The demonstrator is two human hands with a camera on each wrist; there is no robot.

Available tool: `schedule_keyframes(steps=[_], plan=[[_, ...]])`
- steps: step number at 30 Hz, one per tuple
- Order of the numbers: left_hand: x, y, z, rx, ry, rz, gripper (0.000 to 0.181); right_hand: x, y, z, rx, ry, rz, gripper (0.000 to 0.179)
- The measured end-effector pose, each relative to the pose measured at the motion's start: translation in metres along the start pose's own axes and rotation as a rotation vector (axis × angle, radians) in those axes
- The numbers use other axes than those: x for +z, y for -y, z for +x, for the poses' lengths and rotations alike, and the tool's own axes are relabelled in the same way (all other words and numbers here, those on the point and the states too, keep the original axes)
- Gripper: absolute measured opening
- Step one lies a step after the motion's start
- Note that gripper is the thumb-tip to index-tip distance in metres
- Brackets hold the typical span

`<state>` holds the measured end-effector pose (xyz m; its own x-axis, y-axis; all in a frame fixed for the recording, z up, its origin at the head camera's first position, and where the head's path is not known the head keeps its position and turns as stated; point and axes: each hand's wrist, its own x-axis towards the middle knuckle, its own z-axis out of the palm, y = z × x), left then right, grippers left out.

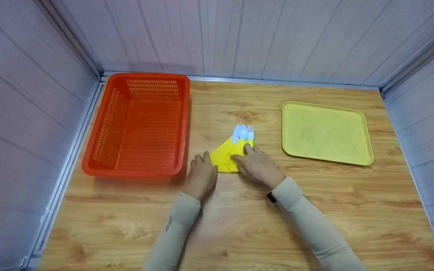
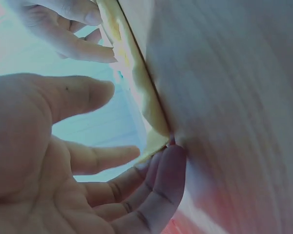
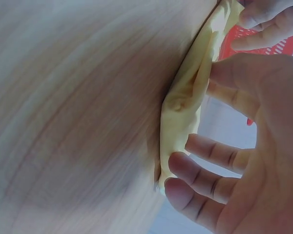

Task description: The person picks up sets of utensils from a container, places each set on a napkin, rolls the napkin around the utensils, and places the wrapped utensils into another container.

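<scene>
A yellow cloth napkin (image 1: 221, 155) lies folded on the wooden table. The heads of a pale plastic knife (image 1: 236, 134), spoon (image 1: 243, 132) and fork (image 1: 250, 133) stick out past its far edge; their handles are hidden under the cloth. At the napkin's left corner is my left hand (image 1: 201, 177), thumb apart, its fingertips touching the cloth edge in the left wrist view. My right hand (image 1: 261, 168) rests its fingertips on the napkin's right part, fingers spread and gently bent. In the right wrist view the napkin (image 3: 180, 105) looks puffed and creased beneath them.
To the left stands a red plastic basket (image 1: 184, 124) with slotted walls. A flat yellow tray (image 1: 326, 131) lies on the right side of the table (image 1: 239, 229). Pale panel walls (image 1: 217, 37) close off the back and both sides.
</scene>
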<state>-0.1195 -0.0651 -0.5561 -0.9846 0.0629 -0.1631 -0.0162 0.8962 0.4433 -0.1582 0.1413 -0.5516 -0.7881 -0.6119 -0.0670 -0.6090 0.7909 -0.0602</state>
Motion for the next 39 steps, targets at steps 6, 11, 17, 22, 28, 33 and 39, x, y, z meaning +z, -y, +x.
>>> schedule_keyframes(steps=[6,11,17,22,28,33,39], plan=[[0.002,0.005,-0.002,0.076,-0.116,-0.009,0.030,0.001,-0.001,0.000,0.000,0.018,0.014,0.037],[0.001,0.007,0.000,0.097,-0.142,0.004,0.016,0.001,-0.005,0.001,-0.004,0.041,0.025,0.038],[-0.002,0.005,0.004,0.057,-0.107,-0.119,0.013,0.002,-0.008,0.002,-0.033,0.038,0.011,0.038],[-0.007,0.001,0.006,0.029,-0.050,-0.351,0.016,0.003,-0.011,0.002,-0.085,-0.020,0.014,0.035],[-0.002,0.001,0.004,0.021,-0.002,-0.573,0.033,0.003,-0.013,0.005,-0.082,0.028,0.027,0.038],[0.004,0.001,0.005,-0.004,0.059,-0.669,0.035,0.002,-0.015,0.007,-0.077,0.073,0.040,0.040],[0.008,-0.003,0.006,0.057,0.034,-0.621,0.023,-0.002,-0.015,0.009,-0.053,0.086,0.038,0.047]])
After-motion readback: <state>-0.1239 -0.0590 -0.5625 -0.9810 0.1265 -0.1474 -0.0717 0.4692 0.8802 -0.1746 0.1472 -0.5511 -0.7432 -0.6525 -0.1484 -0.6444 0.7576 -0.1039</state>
